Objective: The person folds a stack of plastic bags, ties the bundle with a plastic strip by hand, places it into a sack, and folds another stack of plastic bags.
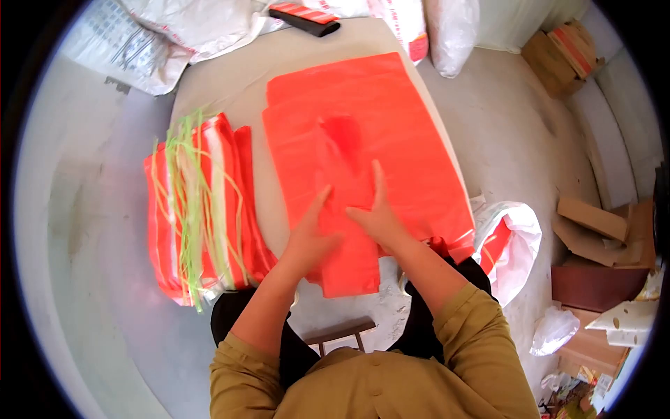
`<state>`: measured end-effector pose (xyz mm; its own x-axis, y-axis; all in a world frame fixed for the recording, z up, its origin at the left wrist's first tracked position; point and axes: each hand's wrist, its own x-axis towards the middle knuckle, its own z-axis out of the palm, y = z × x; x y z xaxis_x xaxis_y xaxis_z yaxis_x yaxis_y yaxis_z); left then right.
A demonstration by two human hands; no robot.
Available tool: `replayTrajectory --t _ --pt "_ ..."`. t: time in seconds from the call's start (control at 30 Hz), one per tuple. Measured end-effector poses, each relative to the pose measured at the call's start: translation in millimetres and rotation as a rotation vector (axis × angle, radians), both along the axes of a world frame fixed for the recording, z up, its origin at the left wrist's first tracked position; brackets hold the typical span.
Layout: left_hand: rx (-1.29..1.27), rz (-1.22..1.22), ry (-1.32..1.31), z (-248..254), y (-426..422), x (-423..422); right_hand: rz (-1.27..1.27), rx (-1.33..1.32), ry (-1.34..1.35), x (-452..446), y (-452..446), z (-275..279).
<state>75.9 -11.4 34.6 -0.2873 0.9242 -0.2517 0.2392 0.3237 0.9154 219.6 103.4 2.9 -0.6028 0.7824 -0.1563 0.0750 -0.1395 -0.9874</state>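
Flat red plastic bags (391,119) lie in a pile on a beige padded surface (223,77) in front of me. A narrower red strip of plastic (351,269) runs from the pile towards my lap and hangs over the near edge. My left hand (312,237) is at the left side of this strip, fingers apart and slightly blurred. Over its right side is my right hand (380,218), thumb and forefinger spread wide. Neither hand is closed on the plastic. Above the fingers, a darker red fold (342,136) stands up, smeared by motion.
Left of the pile sits a bundle of red-and-white striped bags (227,202) with green strings (188,209) across it. A black-and-red striped roll (305,19) lies at the far edge. White sacks (195,24) stand behind; a white sack (516,244) and cardboard boxes (604,234) are at right.
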Motion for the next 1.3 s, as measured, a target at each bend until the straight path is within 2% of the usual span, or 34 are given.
replayTrajectory --t 0.07,0.13,0.2,0.27,0.33,0.43,0.53,0.63,0.77,0.9,1.03,1.17,1.3 --pt "-0.029 -0.033 0.051 3.1 -6.3 -2.9 0.051 0.136 -0.003 0.2 0.5 -10.1" --pt "-0.079 -0.071 0.102 2.1 -10.9 -8.9 0.103 -0.023 0.026 0.6 -2.3 12.9" --pt "-0.215 -0.100 0.073 17.8 -13.6 -17.4 0.150 -0.017 -0.049 3.2 0.7 18.0" --pt "-0.259 -0.055 0.145 23.2 -18.1 -25.5 0.191 0.153 -0.220 5.9 4.5 11.4" --pt "-0.216 0.068 0.332 20.6 -26.5 -41.0 0.184 0.212 -0.248 5.3 5.7 10.9" --pt "0.064 0.323 0.963 0.2 -43.5 -73.7 0.179 0.228 -0.239 5.8 5.0 10.5" --pt "0.010 0.446 1.244 0.0 -54.6 -96.3 0.178 0.194 -0.216 4.8 6.4 8.2" --pt "-0.106 0.416 1.044 -10.9 -65.4 -115.6 0.162 0.179 -0.224 2.4 3.6 10.1" --pt "-0.115 0.374 0.954 -17.2 -72.6 -128.6 0.154 0.171 -0.237 0.8 5.0 4.8" --pt "-0.108 0.430 0.741 -4.6 -76.7 -134.5 0.130 0.089 -0.125 1.0 6.7 -2.7" --pt "-0.093 0.421 0.628 -3.0 -83.2 -141.5 0.123 -0.013 -0.016 -4.1 -3.9 20.6" --pt "-0.083 0.233 0.602 2.4 -96.9 -147.8 0.143 -0.097 0.058 -11.4 -13.2 22.8" --pt "-0.037 0.065 0.655 11.8 -109.5 -145.4 0.139 -0.032 0.046 -15.5 -11.6 10.6"
